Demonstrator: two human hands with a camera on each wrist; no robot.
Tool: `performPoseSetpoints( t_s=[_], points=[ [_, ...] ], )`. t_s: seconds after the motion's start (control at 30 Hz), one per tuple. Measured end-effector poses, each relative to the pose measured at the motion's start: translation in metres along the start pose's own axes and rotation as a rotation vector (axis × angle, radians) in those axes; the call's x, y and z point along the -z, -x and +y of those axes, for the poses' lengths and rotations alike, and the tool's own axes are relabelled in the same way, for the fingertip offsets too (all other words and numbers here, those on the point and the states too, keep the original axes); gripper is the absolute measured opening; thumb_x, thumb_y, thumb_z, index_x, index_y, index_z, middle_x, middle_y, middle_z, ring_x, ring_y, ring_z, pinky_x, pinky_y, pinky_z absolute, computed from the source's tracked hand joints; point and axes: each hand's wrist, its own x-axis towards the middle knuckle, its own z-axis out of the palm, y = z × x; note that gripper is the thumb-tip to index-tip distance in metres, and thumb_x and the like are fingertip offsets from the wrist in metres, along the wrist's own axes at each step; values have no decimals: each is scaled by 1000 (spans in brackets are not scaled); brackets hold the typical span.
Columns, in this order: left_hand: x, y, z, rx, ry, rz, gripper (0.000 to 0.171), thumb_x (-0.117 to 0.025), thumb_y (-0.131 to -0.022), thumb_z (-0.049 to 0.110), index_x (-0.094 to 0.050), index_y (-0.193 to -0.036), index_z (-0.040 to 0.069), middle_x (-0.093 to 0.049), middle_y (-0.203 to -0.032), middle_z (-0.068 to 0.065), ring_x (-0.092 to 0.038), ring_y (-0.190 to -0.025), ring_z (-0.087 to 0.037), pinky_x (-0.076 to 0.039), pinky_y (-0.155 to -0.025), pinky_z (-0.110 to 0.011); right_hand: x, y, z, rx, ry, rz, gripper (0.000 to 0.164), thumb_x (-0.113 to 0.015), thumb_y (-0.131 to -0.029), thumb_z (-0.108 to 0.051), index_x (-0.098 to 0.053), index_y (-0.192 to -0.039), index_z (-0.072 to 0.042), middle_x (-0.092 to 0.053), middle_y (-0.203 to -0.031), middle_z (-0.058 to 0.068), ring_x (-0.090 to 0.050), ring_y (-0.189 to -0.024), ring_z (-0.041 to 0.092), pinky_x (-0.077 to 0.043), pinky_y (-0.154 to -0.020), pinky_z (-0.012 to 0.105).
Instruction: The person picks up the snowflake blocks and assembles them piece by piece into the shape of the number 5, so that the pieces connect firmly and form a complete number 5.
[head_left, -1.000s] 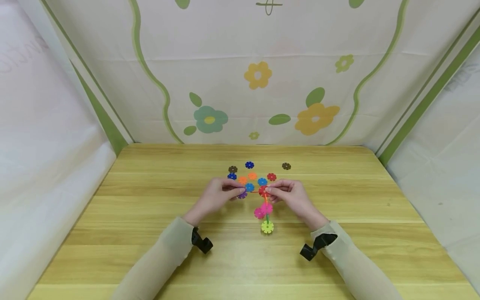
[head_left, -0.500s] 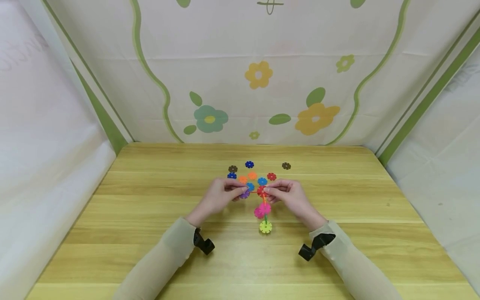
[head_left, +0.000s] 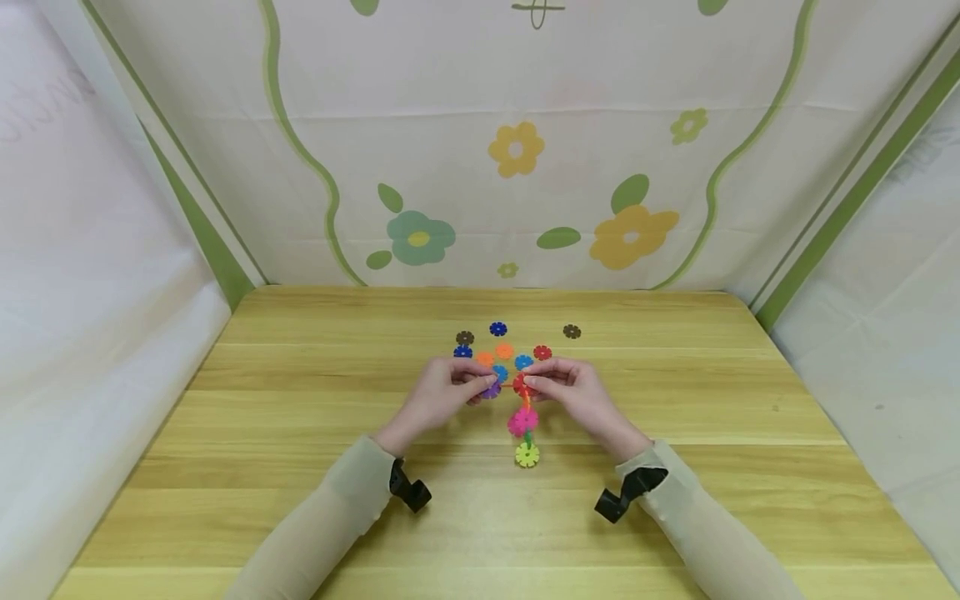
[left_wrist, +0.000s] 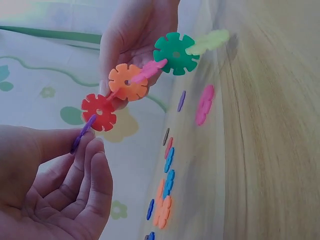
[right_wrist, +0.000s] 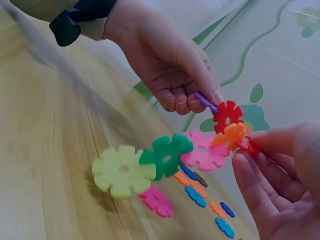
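Note:
My left hand (head_left: 442,392) pinches a purple notched flower disc (left_wrist: 82,135) between thumb and fingertips. The disc's edge meets a notch of a red flower disc (left_wrist: 99,112) at the end of a linked chain. My right hand (head_left: 581,396) holds the chain by a second red disc (right_wrist: 250,146), partly covered by its fingers. From there the chain hangs toward me through an orange disc (right_wrist: 229,137), a pink disc (right_wrist: 204,150), a green disc (right_wrist: 166,156) and a pale yellow disc (right_wrist: 123,171).
Several loose flower discs lie beyond the hands, among them a brown disc (head_left: 572,332), a dark blue disc (head_left: 498,329), a red disc (head_left: 542,352) and an orange disc (head_left: 504,351). A loose pink disc (left_wrist: 205,105) lies under the chain on the wooden table (head_left: 300,500).
Both hands have drawn slightly closer together, the purple disc shifting right toward the red end disc. The chain has moved a little left with my right hand.

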Motion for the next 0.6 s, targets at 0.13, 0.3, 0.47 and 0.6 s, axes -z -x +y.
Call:
performPoseSetpoints(
  t_s=[0.13,0.3,0.47,0.6],
  points=[
    [-1,0,0,-2,1,4,13,-71,-99,15,-77,-102,4,-73,-86,-3,-70,-78,-28,-60,-74,-50,-1,0,0,11,28,-13,31,-73,-97,-17,-70,-120,4,-73,-111,12,-71,-96,29,-57,-88,52],
    [-1,0,0,-2,9,10,13,-71,-98,15,-77,-102,4,-73,-86,-3,-69,-78,-28,-60,-74,-51,-3,1,0,0,71,-21,33,-80,-91,-28,-76,-116,-6,-74,-110,8,-69,-100,29,-56,-90,49],
    [-3,1,1,-8,-7,12,12,-71,-98,15,-77,-102,5,-72,-85,-3,-69,-79,-30,-60,-74,-52,-6,0,3,18,89,-37,28,-82,-89,-26,-79,-112,-9,-75,-110,6,-68,-103,29,-57,-89,43],
    [-5,1,0,-21,-10,10,13,-71,-98,15,-77,-102,4,-72,-85,-3,-70,-80,-34,-60,-73,-52,-8,-1,4,33,79,-47,20,-80,-91,-21,-80,-109,-11,-75,-109,7,-69,-102,29,-58,-89,39]
  ],
)
